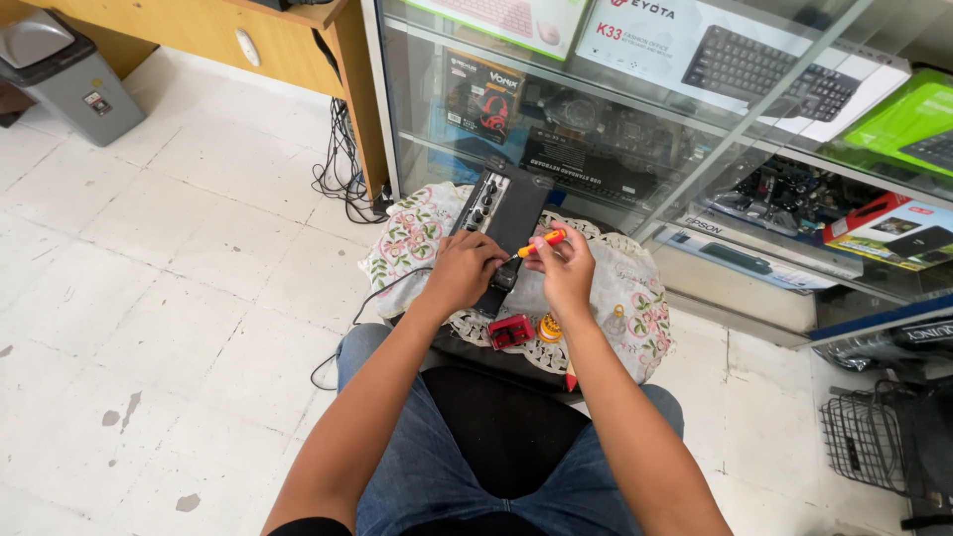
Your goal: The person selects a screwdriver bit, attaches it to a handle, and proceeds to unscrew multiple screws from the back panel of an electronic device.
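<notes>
- Where the person sits on a dark stool, a low stand draped in a floral lace-edged cloth carries the work, set just before the knees and against a glass display cabinet.
- Item: black electronic unit, flat, oblong, with a row of knobs along its left edge; lies lengthwise on the cloth, far end toward the cabinet. Judged rigid and of moderate weight; the casing looks smooth and could slide on the cloth, so it is best held by the long edges, clear of the knobs, which seem the most breakable part.
- Left hand: fingers curled together and pressed down on the near end of the unit, steadying it.
- Right hand: fingers pinched tight on a small screwdriver with orange handle, its tip pointing left toward the unit beside the left hand. Judged light and stiff; the thin shaft calls for a fingertip grip on the handle.
- Small red block-shaped part and a round orange-yellow piece: on the cloth's near edge, just beside each other, below the hands.
- Black cable: trails off the cloth's left side to the tiled floor.
- Grey pedal bin: far left, well apart.
- Wire basket: on the floor to the right.
</notes>
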